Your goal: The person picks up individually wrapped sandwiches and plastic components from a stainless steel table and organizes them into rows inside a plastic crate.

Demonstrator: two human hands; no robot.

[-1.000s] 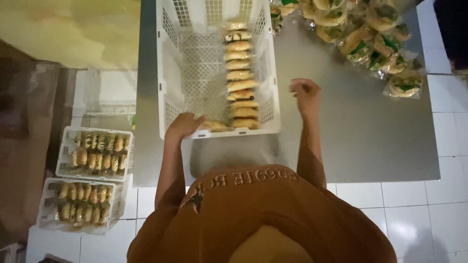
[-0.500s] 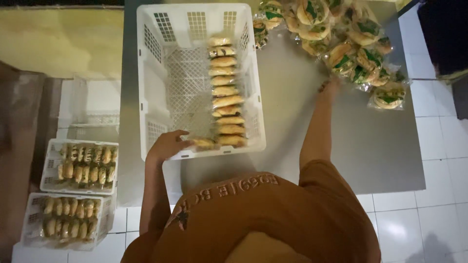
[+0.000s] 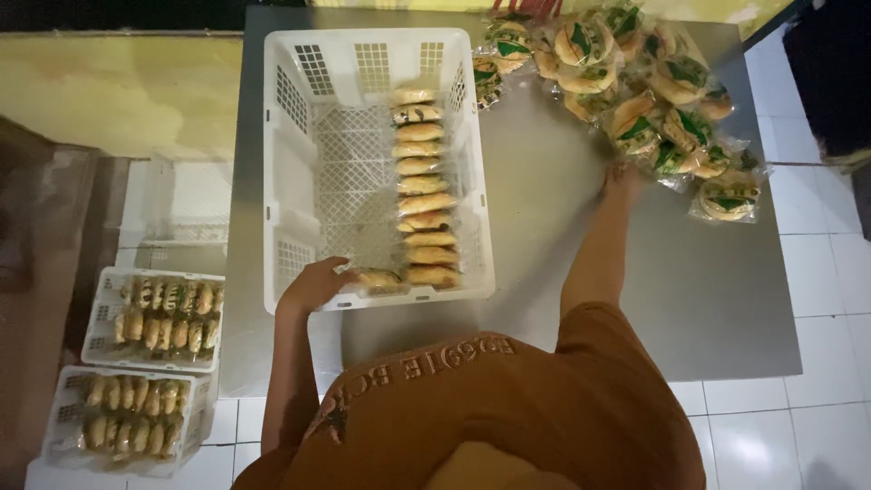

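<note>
While our right hand [image 3: 622,174] stretches far across the steel table [image 3: 544,272] to the near edge of the heap of wrapped buns [image 3: 653,91], which lies up and to the right of the white plastic crate [image 3: 299,163], the nearest bun [image 3: 667,156] sits just beyond the fingertips; we cannot tell how far those fingers are spread (the hand is small and dim). Our left hand [image 3: 316,283] rests at the crate's near rim, fingers loosely curled, touching the wrapped bun [image 3: 379,279] lying crosswise at the near end of the row of packed buns [image 3: 422,191], whose line runs away from us along the crate's right side.

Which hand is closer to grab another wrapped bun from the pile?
Right. The right hand is stretched to the pile of wrapped buns, while the left hand rests inside the white crate.
</note>
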